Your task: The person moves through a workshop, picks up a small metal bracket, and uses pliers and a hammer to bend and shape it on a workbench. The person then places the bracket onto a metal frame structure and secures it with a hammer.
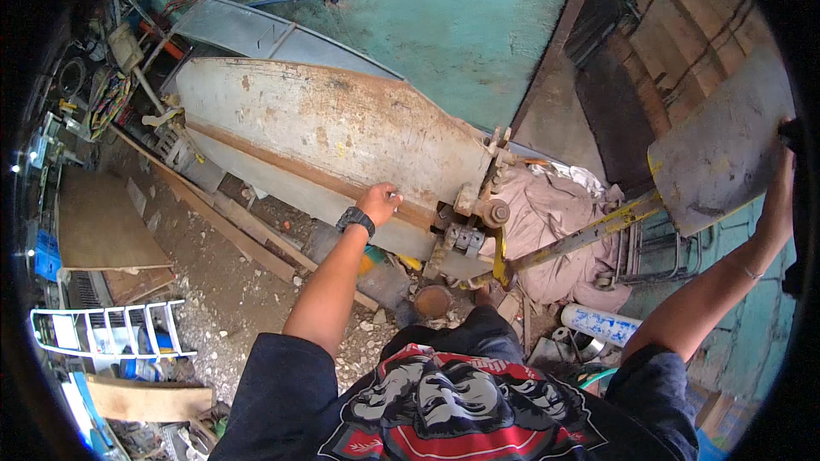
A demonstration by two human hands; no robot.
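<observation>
My left hand (378, 202), with a black watch on its wrist, rests at the brown lengthwise strip (307, 176) of a long, worn pale panel (316, 111). Its fingers are curled in, and whatever they hold is too small to make out. At the far right, my right hand (785, 138) is raised to the outer edge of a grey metal plate (726, 145); its fingers are lost in the dark rim. A worn yellow bar (589, 230) runs from that plate to a rusty hinge mechanism (474, 226) at the panel's near right end.
A pinkish-brown cloth (547, 226) lies behind the bar. A blue-and-white cylinder (598, 324) lies near my right arm. Wooden planks (231, 230) stretch across rubble on the left. A white ladder-like rack (111, 329) lies at lower left. A turquoise wall (444, 26) stands behind the panel.
</observation>
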